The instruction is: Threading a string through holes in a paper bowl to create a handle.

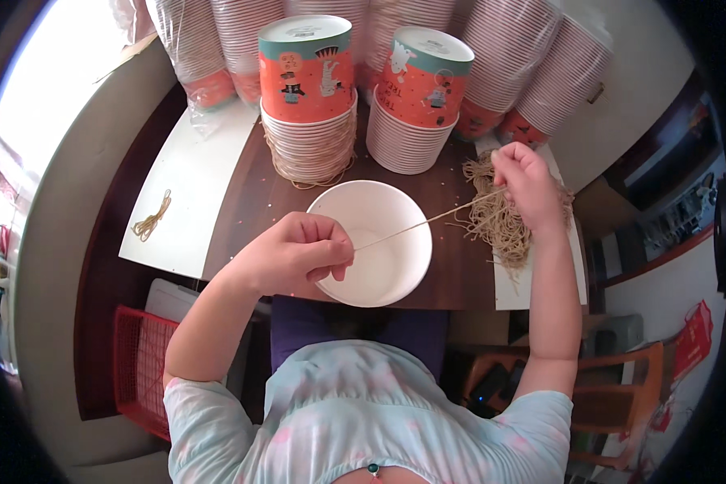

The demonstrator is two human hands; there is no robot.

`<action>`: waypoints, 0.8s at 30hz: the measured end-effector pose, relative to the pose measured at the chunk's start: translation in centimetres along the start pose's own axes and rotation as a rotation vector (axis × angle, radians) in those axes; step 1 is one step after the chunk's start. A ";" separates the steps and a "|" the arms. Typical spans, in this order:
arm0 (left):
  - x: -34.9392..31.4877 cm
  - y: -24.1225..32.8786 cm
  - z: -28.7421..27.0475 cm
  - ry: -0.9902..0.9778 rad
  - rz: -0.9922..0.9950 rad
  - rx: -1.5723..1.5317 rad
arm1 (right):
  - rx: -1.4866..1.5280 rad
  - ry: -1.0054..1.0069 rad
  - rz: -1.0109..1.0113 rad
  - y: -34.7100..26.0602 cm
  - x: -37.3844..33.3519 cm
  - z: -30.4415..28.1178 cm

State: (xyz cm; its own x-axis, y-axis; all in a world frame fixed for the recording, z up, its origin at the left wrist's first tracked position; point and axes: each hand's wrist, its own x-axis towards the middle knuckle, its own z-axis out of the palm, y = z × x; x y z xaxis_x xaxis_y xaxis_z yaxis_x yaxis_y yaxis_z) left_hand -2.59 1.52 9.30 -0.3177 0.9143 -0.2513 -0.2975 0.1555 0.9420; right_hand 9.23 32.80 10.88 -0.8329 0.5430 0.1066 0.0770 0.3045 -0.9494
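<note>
A thin tan string [427, 221] runs taut between my two hands, rising from left to right over a white paper bucket [407, 278] whose open mouth faces up. My left hand [310, 246] is closed on one end above the bucket's left side. Higher on the right, my right hand [527, 184] pinches the string near its other end. Beside and partly behind that hand lies a loose bundle of tan strings [492, 222]. The bucket stands on the dark brown table [238, 242], close to its front edge.
Two stacks of upturned orange-and-green paper buckets, a left stack [306, 85] with strings around its rims and a right stack [427, 81], stand behind. Plastic-wrapped bucket stacks [504, 56] line the back. A small string bunch [152, 216] lies left; a red basket [141, 363] is below.
</note>
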 end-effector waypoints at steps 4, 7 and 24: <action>0.8 0.8 0.7 0.092 0.055 0.178 | -0.977 0.051 -0.485 0.5 -1.8 3.3; 1.2 1.8 1.6 0.105 0.068 0.279 | -0.597 -0.116 -0.685 -2.9 -4.0 5.8; 0.5 4.1 -0.2 0.095 0.130 0.345 | -0.306 -0.155 -0.857 -4.8 -6.1 11.2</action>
State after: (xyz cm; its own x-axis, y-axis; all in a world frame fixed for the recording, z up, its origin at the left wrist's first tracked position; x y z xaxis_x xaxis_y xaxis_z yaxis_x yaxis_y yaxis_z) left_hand -4.17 2.49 12.97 -0.4201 0.8983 -0.1289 0.0667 0.1722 0.9828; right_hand 7.82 19.32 11.45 -0.7344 -0.0673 0.6753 -0.4764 0.7598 -0.4424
